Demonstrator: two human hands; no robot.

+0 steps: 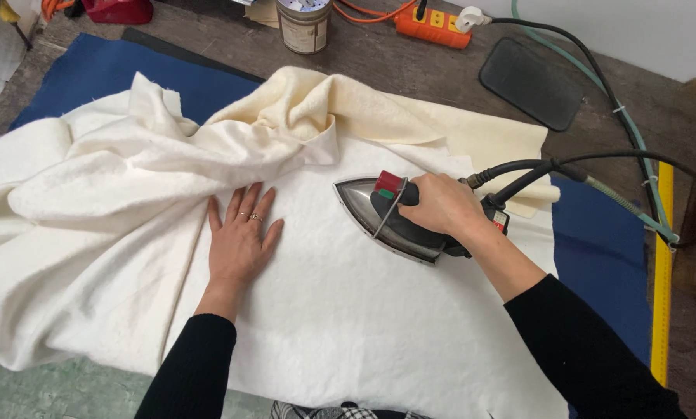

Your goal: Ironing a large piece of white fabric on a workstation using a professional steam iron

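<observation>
A worn wooden tabletop [410,66] carries a dark blue pad [604,256], and over that pad spreads a large white fleecy cloth [348,310], soft and matte, smooth and flat at the centre but heaped in thick rumpled folds toward the left and far side. A cream-coloured layer of fabric [456,128] shows beneath its far edge. On the flat stretch sits a steam iron [387,221], its pointed polished metal soleplate aimed left, its body black with a red block on top and a thick black hose [534,171] trailing off to the right. The right hand [445,206] wraps its grip closed around the iron's handle, covering most of it. The left hand [239,237] lies open and flat, fingers spread, palm pressed on the cloth just left of the iron's tip and beside the nearest fold, apart from the iron. Both sleeves are black.
</observation>
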